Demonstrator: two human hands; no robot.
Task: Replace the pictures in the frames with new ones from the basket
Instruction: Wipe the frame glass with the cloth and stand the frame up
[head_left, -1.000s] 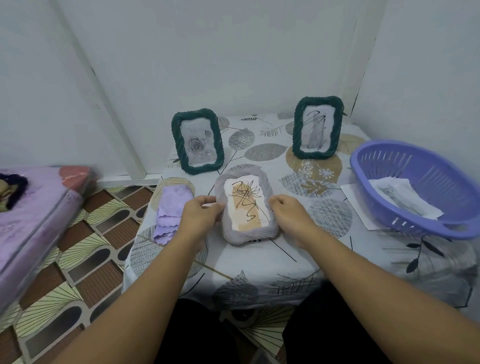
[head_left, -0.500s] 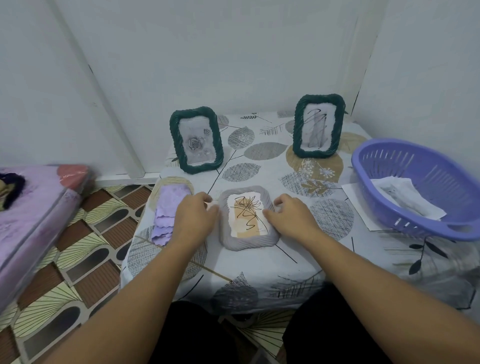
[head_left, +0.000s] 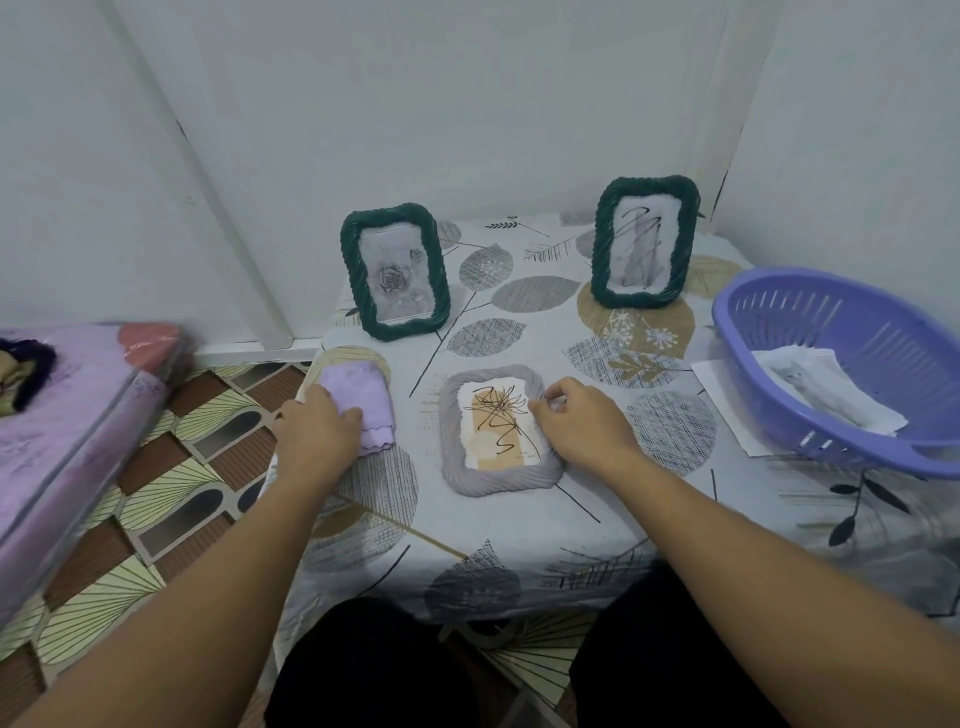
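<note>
The grey frame lies flat on the surface, its right edge touched by the curled fingers of the right hand. The left hand rests on a purple cloth, grip unclear. Beyond stand 2 green frames; the basket holding pictures sits right.
</note>
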